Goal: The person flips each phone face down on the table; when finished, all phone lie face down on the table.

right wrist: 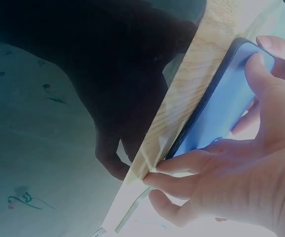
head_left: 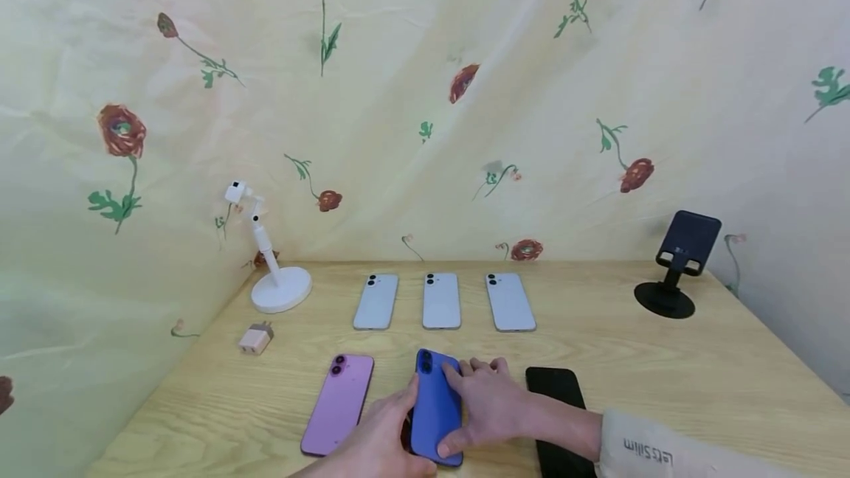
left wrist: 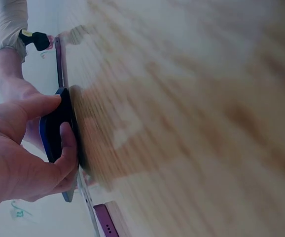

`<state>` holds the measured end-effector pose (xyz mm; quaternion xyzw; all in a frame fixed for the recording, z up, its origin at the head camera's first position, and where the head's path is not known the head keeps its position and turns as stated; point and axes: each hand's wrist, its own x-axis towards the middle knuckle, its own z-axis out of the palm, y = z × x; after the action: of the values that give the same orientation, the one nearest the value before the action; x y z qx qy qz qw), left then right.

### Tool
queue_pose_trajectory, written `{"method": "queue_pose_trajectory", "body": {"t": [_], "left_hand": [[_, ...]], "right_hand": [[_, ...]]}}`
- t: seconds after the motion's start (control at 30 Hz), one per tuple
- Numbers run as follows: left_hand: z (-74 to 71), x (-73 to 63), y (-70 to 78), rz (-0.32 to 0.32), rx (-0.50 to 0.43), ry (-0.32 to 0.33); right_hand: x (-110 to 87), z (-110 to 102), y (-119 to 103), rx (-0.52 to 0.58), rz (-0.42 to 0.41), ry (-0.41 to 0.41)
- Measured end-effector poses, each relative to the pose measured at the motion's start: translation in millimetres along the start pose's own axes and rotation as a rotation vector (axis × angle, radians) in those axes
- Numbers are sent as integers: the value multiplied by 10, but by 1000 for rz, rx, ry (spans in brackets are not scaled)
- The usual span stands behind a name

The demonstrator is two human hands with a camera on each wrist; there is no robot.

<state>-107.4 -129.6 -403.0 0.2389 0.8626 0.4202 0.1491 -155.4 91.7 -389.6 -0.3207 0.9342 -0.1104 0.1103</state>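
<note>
A blue phone (head_left: 434,408) is held between both hands at the front middle of the table, its camera side facing up. My left hand (head_left: 381,430) grips its left side. In the left wrist view, the thumb and curled fingers hold the phone (left wrist: 50,131) at a tilt, close above the wood. From the right, my right hand (head_left: 488,404) holds it with the thumb by the lower corner and the forefinger near the upper edge. A purple phone (head_left: 339,404) lies just left of the hands. Under the right forearm lies a black phone (head_left: 558,386), partly hidden.
Three white phones (head_left: 376,302) lie in a row at the back. On the left are a white stand (head_left: 282,290) and a small plug charger (head_left: 255,338). A black phone stand (head_left: 687,242) rises at the back right. Flower-printed cloth (head_left: 398,94) hangs behind the table.
</note>
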Motion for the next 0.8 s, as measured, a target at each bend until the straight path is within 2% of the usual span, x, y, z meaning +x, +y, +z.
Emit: {"method": "queue_pose_trajectory", "body": {"t": [0.2, 0.43, 0.67, 0.8], "left_hand": [[20, -28, 7, 54, 166, 67], [28, 5, -4, 108, 212, 72], [11, 18, 32, 31, 299, 56], [24, 42, 46, 28, 347, 49]], "right_hand": [[0, -45, -82, -27, 44, -12], [-19, -46, -105, -33, 76, -19], [6, -38, -126, -52, 99, -34], [4, -41, -125, -63, 107, -43]]}}
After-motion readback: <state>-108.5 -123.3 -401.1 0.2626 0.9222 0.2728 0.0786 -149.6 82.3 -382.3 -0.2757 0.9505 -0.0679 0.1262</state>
